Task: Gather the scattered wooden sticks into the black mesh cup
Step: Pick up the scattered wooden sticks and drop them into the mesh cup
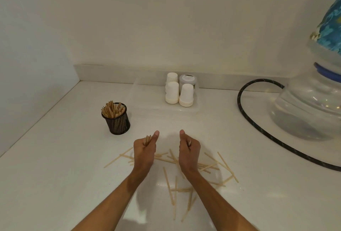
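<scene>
Nearest me, loose sticks [174, 196] lie crossed on the counter [55, 175] between my forearms, most with their long axes running roughly toward and away from me; more fan out to the right and under my wrists. My left hand [144, 149] is curled round a small bundle of sticks, tips poking up beside the raised thumb. My right hand [189, 148] is curled too, and I see what looks like one stick end in its fist, though how many it holds I cannot tell. The cup [116, 119] stands upright ahead and to the left, well apart from both hands, already crowded with sticks leaning out of its rim. It lies closer to my left hand, so I judge the left bundle should go first, swung forward-left and turned upright over the mouth, aiming for a gap among the standing sticks.
</scene>
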`<move>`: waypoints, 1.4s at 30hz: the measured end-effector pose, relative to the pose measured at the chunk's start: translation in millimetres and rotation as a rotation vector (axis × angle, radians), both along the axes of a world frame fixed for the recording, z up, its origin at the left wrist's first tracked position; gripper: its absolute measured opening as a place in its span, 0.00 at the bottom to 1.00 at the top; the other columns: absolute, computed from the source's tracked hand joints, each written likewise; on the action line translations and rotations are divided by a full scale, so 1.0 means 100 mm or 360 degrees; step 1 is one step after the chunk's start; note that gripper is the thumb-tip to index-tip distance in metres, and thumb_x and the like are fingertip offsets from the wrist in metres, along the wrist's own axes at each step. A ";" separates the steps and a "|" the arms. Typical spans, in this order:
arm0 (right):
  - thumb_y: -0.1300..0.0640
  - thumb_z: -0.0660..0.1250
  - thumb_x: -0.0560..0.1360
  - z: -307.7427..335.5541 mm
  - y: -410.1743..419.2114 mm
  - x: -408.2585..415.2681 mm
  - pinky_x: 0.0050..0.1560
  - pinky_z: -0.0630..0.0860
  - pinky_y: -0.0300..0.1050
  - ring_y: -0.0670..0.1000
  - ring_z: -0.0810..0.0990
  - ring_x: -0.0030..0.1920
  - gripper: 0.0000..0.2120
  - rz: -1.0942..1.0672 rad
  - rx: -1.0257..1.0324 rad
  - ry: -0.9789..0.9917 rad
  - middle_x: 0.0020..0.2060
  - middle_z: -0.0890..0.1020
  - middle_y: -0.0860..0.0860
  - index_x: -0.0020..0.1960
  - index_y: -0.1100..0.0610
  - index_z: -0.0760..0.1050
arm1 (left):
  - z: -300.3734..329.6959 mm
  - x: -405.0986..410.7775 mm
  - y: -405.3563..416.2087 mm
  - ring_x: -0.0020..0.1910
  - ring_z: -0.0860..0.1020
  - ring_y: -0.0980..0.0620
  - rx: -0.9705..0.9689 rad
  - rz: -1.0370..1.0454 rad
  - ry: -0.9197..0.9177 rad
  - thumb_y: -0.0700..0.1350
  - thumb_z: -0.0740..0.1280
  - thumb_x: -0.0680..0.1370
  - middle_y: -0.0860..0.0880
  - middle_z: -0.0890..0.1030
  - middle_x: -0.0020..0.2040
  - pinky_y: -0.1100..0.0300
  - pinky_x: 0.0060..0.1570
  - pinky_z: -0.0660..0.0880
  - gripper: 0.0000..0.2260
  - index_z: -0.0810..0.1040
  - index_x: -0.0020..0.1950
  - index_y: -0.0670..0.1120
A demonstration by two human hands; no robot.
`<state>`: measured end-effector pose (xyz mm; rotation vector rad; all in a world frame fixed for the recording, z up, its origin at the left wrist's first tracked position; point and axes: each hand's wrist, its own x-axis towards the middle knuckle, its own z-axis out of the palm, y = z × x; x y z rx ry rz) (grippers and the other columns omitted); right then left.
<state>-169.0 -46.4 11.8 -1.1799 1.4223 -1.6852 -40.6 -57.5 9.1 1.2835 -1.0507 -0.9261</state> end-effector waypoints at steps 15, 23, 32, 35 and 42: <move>0.59 0.65 0.80 -0.07 0.02 0.04 0.27 0.58 0.33 0.43 0.56 0.25 0.27 0.0048 0.0043 0.0089 0.22 0.58 0.44 0.27 0.49 0.55 | -0.11 0.01 0.02 0.22 0.64 0.54 -0.0030 -0.0080 -0.0093 0.52 0.68 0.79 0.48 0.67 0.21 0.68 0.29 0.68 0.24 0.76 0.26 0.40; 0.55 0.63 0.81 -0.18 0.07 0.07 0.27 0.57 0.36 0.43 0.56 0.25 0.27 0.0153 0.0168 0.0159 0.21 0.59 0.44 0.27 0.50 0.56 | -0.25 -0.02 0.07 0.21 0.63 0.54 0.0135 -0.0135 -0.0073 0.51 0.69 0.77 0.47 0.64 0.21 0.66 0.26 0.65 0.26 0.67 0.24 0.40; 0.43 0.51 0.83 0.23 -0.18 0.13 0.26 0.63 0.39 0.47 0.64 0.24 0.28 0.0197 0.0151 -0.0160 0.21 0.67 0.46 0.27 0.51 0.65 | 0.09 0.16 -0.10 0.22 0.64 0.55 -0.0007 -0.0092 -0.0003 0.58 0.54 0.82 0.49 0.65 0.23 0.64 0.23 0.63 0.28 0.80 0.33 0.42; 0.44 0.50 0.84 0.38 -0.36 0.25 0.34 0.70 0.43 0.49 0.71 0.27 0.28 0.0318 0.0140 -0.0306 0.23 0.71 0.48 0.27 0.51 0.67 | 0.32 0.34 -0.23 0.24 0.68 0.51 -0.0153 -0.0101 0.0031 0.57 0.51 0.83 0.44 0.69 0.25 0.62 0.25 0.66 0.28 0.79 0.37 0.39; 0.47 0.47 0.85 0.65 -0.83 0.69 0.46 0.72 0.37 0.48 0.80 0.41 0.28 0.0448 0.0148 -0.0381 0.33 0.80 0.52 0.36 0.58 0.73 | 0.78 0.93 -0.65 0.39 0.78 0.42 -0.0471 0.0104 -0.0203 0.54 0.50 0.85 0.39 0.81 0.38 0.54 0.44 0.71 0.27 0.79 0.37 0.42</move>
